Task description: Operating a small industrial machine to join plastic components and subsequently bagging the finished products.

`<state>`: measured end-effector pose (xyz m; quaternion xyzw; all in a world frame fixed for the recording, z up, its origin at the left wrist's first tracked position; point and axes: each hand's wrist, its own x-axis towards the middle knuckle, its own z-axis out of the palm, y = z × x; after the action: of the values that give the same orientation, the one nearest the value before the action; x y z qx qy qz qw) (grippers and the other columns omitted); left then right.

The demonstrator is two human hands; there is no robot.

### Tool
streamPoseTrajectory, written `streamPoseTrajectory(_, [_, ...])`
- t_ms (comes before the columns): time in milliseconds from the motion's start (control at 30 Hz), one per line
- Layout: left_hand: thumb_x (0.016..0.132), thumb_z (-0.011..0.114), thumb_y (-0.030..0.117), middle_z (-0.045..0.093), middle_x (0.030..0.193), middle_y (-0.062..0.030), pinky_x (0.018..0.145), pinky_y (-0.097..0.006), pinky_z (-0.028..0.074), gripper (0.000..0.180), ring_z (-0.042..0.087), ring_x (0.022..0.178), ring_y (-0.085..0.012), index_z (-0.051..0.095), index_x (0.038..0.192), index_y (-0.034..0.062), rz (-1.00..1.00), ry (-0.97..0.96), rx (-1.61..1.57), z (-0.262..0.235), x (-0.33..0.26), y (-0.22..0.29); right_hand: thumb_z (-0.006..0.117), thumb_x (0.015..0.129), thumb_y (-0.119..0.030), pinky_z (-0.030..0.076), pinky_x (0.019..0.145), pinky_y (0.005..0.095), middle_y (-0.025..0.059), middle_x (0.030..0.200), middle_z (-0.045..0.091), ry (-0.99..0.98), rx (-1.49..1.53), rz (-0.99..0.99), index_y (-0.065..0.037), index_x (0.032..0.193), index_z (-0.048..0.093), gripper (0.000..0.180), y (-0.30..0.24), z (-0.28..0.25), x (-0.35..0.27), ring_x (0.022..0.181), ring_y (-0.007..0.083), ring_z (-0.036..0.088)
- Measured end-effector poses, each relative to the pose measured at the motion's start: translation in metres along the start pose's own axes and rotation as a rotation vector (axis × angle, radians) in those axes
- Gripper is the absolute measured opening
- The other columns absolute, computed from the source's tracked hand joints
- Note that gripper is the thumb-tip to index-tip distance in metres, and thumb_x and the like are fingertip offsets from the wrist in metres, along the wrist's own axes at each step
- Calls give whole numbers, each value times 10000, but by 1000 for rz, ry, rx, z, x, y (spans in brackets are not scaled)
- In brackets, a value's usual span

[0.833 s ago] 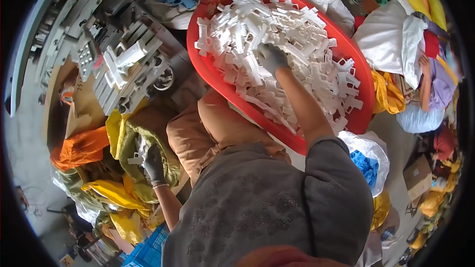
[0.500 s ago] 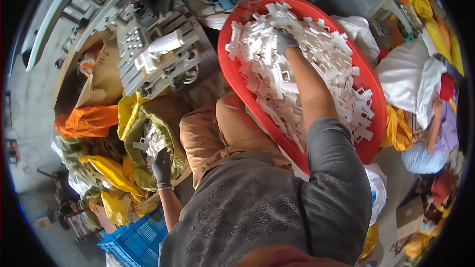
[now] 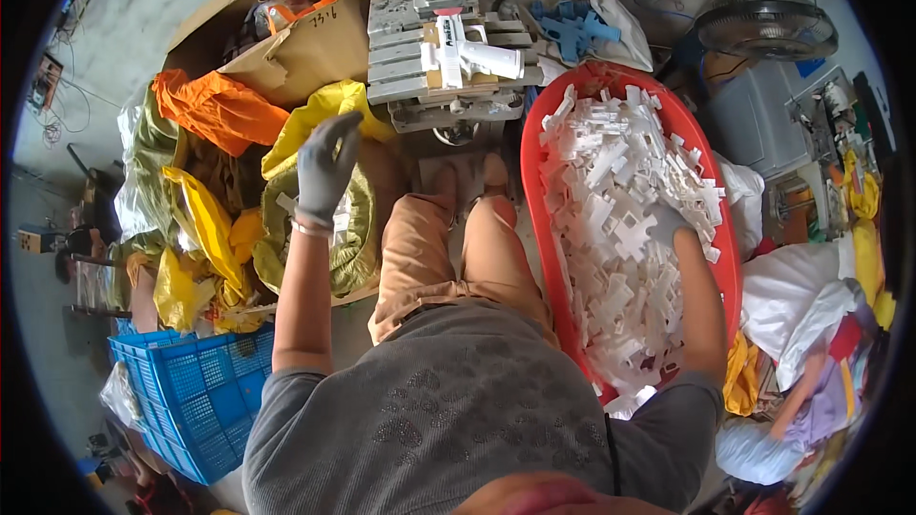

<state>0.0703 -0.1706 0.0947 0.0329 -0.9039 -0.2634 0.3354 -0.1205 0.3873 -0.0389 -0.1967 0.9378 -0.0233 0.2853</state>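
R hand [image 3: 672, 227] amid wht pcs [image 3: 630, 235], long axes pointing mixed dirs.

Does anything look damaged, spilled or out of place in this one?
One thing: the cardboard box at upper left looks damaged, its near side showing a ragged, torn-looking edge. The white parts around the right hand lie jumbled in the red tub, with no spill visible.

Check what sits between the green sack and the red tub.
In the head view, the person's legs, in tan trousers, are between the green sack and the red tub.
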Motion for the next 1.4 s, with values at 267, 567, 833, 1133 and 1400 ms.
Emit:
streamPoseTrajectory(267, [759,687,208,633,992,-166,791,-364,483,362,608,925,-341,603,1073,45,148,-256,-102,42,101,23,624,774,-83,476,741,282,82,982,591,487,684,-12,-56,1132,551,366,-48,-32,-64,866,164,576])
streamPoseTrajectory(567, [760,711,206,669,919,-130,762,-298,497,352,655,830,-208,630,1057,37,-91,79,-309,27,78,1,573,890,-123,524,804,275,52,1136,534,914,1033,-581,-56,1167,545,287,-209,-120,3,996,160,569])
streamPoseTrajectory(833, [825,648,245,678,902,-71,741,-248,484,302,626,795,-119,650,1080,83,-556,145,96,-48,-99,-119,623,862,-122,544,638,227,35,1023,612,409,1220,-516,-63,1116,593,263,-310,-158,61,851,106,598])
streamPoseTrajectory(1133, [821,677,83,647,1032,-70,805,-237,476,307,597,909,-136,607,1103,-14,-840,171,-269,-10,-210,-204,589,871,-161,465,531,211,33,771,543,1176,214,-1269,-136,1277,529,412,-280,-174,89,549,90,447])
streamPoseTrajectory(1400, [903,573,146,625,1089,-110,828,-280,481,319,601,938,-182,559,1162,-40,-909,211,-191,-13,-216,-194,523,903,-334,474,842,311,89,959,584,568,546,-222,-77,1232,523,417,-116,-73,25,903,182,570])
